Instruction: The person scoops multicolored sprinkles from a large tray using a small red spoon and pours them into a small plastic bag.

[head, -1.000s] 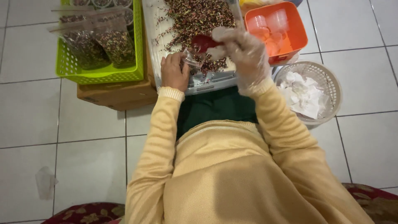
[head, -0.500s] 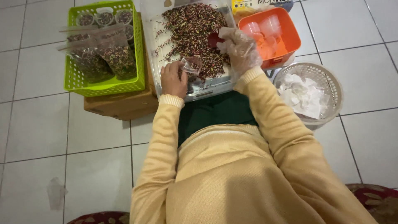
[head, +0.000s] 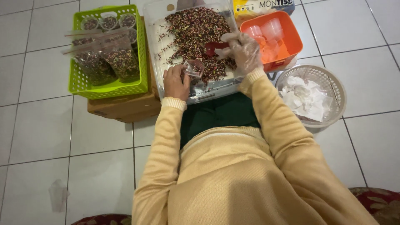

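Head view, small clear cup (head: 193, 67) in left hand (head: 175, 82) fingers, red scoop (head: 213, 48) in gloved right hand (head: 241, 50)

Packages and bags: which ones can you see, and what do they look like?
Yellow pack: top edge, behind the orange basket; flat, yellow and white with dark print.
Clear bags: in the green basket, left; see-through, filled with dark speckled bits.
Brown box: under the green basket; plain cardboard.
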